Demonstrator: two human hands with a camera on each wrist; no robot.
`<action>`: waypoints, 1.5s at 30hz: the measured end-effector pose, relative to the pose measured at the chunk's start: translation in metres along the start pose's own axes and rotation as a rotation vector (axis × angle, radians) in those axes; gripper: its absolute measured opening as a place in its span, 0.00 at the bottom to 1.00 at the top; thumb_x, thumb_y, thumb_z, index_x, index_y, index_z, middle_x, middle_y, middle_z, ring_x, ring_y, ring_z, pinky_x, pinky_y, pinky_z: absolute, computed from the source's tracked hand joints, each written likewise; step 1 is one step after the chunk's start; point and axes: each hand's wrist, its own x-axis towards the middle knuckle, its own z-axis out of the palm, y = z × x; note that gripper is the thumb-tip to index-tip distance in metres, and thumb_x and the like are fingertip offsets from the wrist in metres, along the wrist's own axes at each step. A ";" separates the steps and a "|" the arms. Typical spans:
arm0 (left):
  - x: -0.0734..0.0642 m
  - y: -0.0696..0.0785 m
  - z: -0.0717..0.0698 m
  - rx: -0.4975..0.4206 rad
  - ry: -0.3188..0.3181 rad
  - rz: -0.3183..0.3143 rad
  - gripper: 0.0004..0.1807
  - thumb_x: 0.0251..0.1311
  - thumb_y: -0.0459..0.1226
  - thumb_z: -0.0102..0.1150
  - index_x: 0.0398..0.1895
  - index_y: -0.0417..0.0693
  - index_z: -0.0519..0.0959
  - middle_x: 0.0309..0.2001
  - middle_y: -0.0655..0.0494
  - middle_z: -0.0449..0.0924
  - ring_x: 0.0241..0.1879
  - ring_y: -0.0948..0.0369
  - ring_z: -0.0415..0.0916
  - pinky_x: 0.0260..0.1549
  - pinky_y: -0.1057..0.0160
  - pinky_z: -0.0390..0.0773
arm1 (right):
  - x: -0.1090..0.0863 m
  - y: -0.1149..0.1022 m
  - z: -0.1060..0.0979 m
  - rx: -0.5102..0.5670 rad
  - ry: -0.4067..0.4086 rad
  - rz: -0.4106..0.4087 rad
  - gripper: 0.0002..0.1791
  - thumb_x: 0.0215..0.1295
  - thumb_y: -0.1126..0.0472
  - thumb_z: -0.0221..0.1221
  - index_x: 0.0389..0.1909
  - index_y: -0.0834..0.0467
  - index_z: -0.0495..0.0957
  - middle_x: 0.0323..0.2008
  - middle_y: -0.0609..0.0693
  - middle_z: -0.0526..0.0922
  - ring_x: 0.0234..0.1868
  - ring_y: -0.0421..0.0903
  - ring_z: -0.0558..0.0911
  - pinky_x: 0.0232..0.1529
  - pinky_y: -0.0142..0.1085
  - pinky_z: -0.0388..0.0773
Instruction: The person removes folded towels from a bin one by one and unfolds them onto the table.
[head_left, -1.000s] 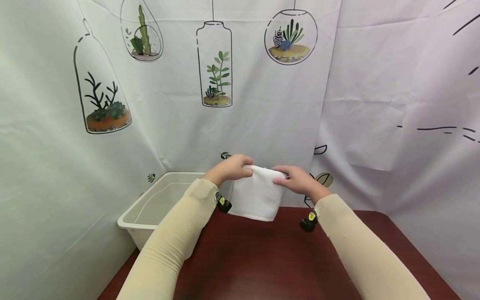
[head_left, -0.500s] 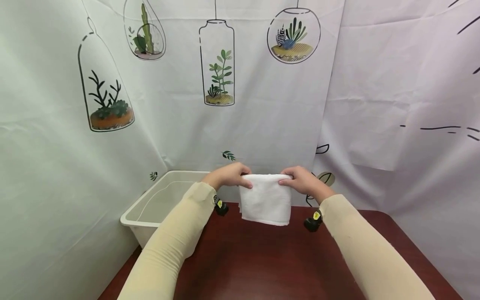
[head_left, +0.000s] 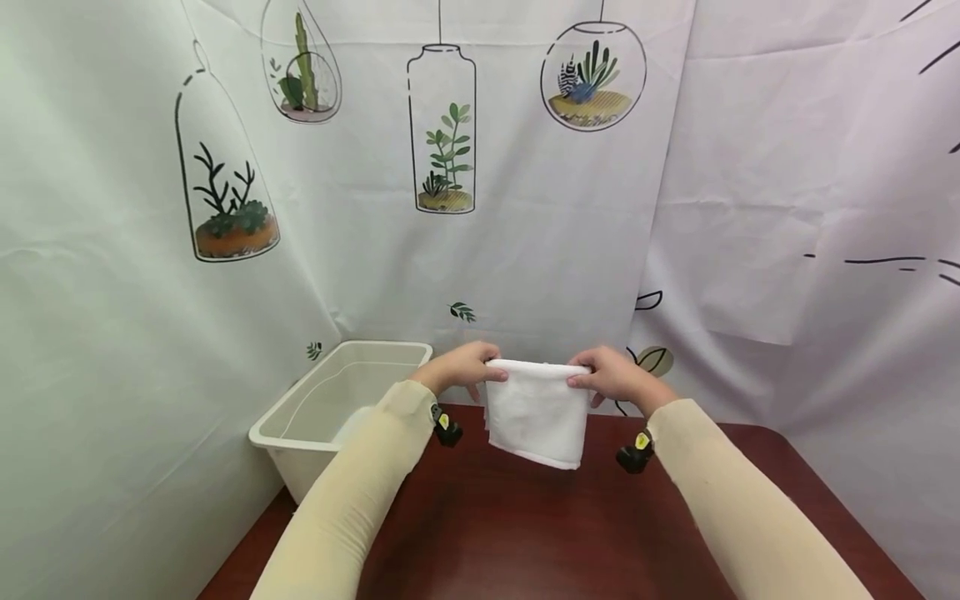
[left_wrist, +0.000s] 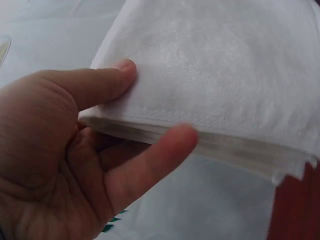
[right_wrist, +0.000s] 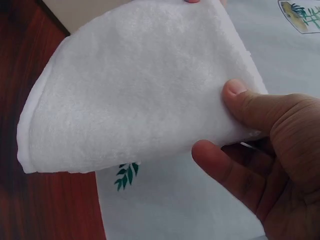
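A folded white towel (head_left: 537, 415) hangs in the air above the table, held at its two upper corners. My left hand (head_left: 462, 367) pinches the left corner, thumb on the near face. At the opposite corner my right hand (head_left: 617, 375) grips the cloth the same way. Several stacked layers of the towel (left_wrist: 225, 145) show along its side edge in the left wrist view. In the right wrist view the thumb presses on the plush face of the towel (right_wrist: 135, 85), and its loose end droops in a curve.
A cream plastic bin (head_left: 300, 447) stands at the left of the dark red table (head_left: 540, 525), partly behind the left sleeve. Something whitish (head_left: 354, 423) shows inside it. A white printed curtain (head_left: 540, 250) encloses the back and sides.
Both hands have come down a little and shifted slightly right with the towel. The towel, tilted and swung leftward before, now hangs straighter.
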 end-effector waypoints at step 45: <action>-0.002 -0.124 0.132 0.503 -0.018 0.126 0.11 0.59 0.37 0.66 0.45 0.48 0.84 0.35 0.62 0.82 0.31 0.68 0.69 0.37 0.69 0.72 | -0.024 0.128 0.142 -0.189 0.020 -0.050 0.12 0.57 0.65 0.72 0.33 0.50 0.78 0.47 0.48 0.83 0.49 0.49 0.79 0.53 0.48 0.77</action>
